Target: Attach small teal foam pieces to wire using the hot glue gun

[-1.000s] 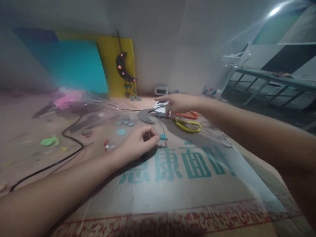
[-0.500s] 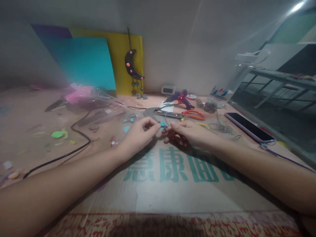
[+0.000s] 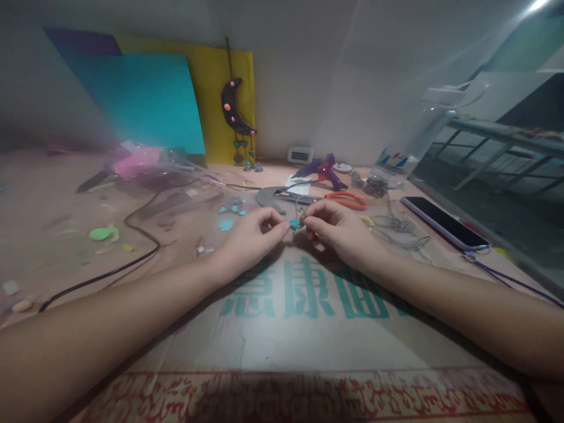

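Between my fingertips is a small teal cut-out piece, its exact shape too small to make out. My left hand pinches its left side between thumb and forefinger. Close on the right, my right hand has its fingers pinched on a thin grey string, which loops up above the teal piece. A grey crescent cut-out lies just beyond my hands, with orange-handled scissors beside it. Several small teal pieces lie left of my left hand.
A purple glue gun with a red light stands behind the scissors. A phone lies right, near tangled grey string. A black cable crosses the left side. A dark moon ornament hangs before yellow card.
My right hand has turned, its fingers now drawn together on the string close to the teal piece. My left hand still holds the piece. The whole view has shifted slightly.
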Motion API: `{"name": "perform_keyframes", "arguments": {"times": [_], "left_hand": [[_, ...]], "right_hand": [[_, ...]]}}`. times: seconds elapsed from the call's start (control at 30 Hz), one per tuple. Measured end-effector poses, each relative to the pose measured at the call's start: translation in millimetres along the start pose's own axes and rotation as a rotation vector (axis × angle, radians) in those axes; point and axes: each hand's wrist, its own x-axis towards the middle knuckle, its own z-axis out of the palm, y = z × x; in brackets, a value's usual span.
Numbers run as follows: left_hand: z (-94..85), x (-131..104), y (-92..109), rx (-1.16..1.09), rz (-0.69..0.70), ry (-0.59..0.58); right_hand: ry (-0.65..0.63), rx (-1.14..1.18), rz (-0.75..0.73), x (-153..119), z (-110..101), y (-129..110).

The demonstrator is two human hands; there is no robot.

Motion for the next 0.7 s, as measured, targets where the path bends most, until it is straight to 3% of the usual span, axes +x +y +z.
{"name": "perform_keyframes", "arguments": {"times": [0.23, 0.43, 0.7], "left_hand": [[0.6, -3.2, 1.7, 0.071, 0.051, -0.090], [1.8, -4.1, 1.5, 0.078, 0.110, -0.101], [0.3, -0.1, 2.6, -0.040, -0.038, -0.008]], "right_hand": [[-0.030, -0.097, 0.001, -2.4, 4.5, -5.0], [-0.089, -0.099, 0.042, -2.7, 4.0, -2.4], [-0.071, 0.124, 0.142, 1.1, 2.6, 4.6]]}}
